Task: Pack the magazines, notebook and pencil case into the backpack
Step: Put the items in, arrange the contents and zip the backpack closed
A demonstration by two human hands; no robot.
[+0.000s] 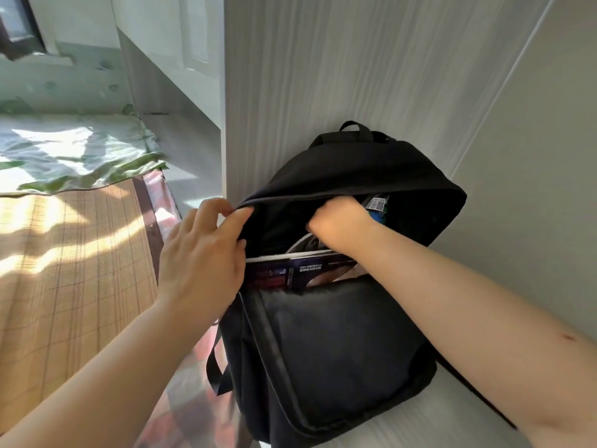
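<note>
head view. i take the backpack (339, 350) as the landmark. it is black and stands upright on a white desk surface (452, 425), its back against a white grained panel (323, 76). its main compartment is unzipped, and the top flap arches over the opening. a carry loop (350, 126) stands at the very top of the backpack, and a side strap (214, 370) hangs from its lower left edge.

the left hand (200, 253) is at the upper left corner of the opening. its thumb and fingertips pinch the flap's rim there and hold it up.

the right hand (339, 221) reaches inside the opening, just under the flap, with the knuckles towards me and the fingers curled out of sight. i cannot tell whether it grips anything. touching it on its right, inside the backpack, is a labelled item (378, 203) with a printed square code and blue beneath. i cannot tell what this item is.

the magazines (290, 273) sit inside the backpack along the near edge of the opening. their dark cover edge, with a red block, shows just above the front panel.

left of the backpack, beyond the desk edge, lies a bamboo mat (64, 270) with a green quilt (80, 150) at its far end.
</note>
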